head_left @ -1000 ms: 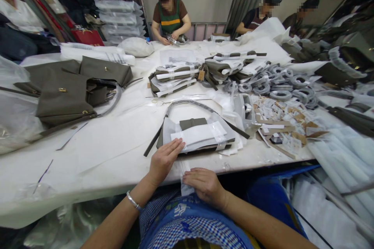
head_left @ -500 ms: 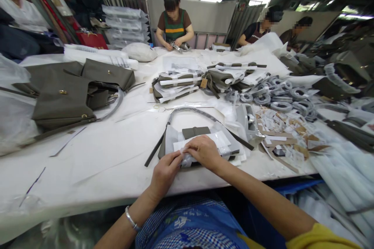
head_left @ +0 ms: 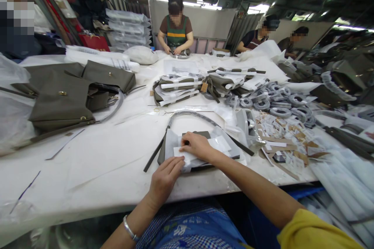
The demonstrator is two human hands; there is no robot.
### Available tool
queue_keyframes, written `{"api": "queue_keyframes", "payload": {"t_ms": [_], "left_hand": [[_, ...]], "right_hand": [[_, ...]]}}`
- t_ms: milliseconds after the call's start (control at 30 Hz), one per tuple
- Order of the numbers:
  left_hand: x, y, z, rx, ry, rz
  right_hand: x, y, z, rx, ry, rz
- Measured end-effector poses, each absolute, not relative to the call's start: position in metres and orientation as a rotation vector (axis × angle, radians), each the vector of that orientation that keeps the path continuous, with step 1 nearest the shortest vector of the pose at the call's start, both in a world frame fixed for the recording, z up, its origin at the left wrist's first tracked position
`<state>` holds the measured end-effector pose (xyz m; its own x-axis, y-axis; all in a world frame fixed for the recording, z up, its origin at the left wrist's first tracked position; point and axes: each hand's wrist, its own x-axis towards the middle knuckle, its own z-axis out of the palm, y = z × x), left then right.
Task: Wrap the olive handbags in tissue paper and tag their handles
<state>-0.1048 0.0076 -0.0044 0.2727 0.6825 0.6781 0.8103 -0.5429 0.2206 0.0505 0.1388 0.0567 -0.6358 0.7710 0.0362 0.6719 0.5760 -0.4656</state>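
A small olive handbag (head_left: 161, 157) lies flat in front of me, partly covered by translucent wrapping and a white paper strip (head_left: 219, 144). Its film-wrapped handle (head_left: 194, 113) arches away from me over the table. My left hand (head_left: 166, 175) rests on the bag's near left edge, fingers stretched out flat on the wrapping. Thumb and fingertips of my right hand (head_left: 196, 146) are pinched together over the left end of the paper strip; whatever is between them is hidden.
A larger olive bag (head_left: 62, 99) lies at the left. Beyond the small bag are stacked, padded bag pieces (head_left: 177, 87). Coiled wrapped straps (head_left: 280, 103), a clear plastic container (head_left: 247, 124) and loose tags (head_left: 288, 134) crowd the right. A co-worker (head_left: 176, 27) stands across the table.
My right hand has moved slightly up and away from my left. Both hands were pinching together at the wrapping's near edge; the left fingers now lie flat.
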Motion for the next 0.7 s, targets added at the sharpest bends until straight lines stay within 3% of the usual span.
{"api": "queue_keyframes", "payload": {"t_ms": [267,400,533,700], "left_hand": [[-0.106,0.006,-0.007,-2.365,-1.451,-1.053],[-0.109,0.008,-0.012,-2.334,-1.422,-1.103],[-0.11,0.01,-0.015,-2.325,-1.395,-1.102],[-0.109,0.01,-0.016,-2.318,-1.395,-1.103]], "right_hand": [[0.111,0.132,0.065,-0.997,-2.126,0.547],[0.206,0.139,0.088,-1.356,-1.821,0.38],[0.28,0.157,0.104,-1.815,-1.352,0.706],[0.304,0.183,0.103,-1.877,-1.13,1.123]]}}
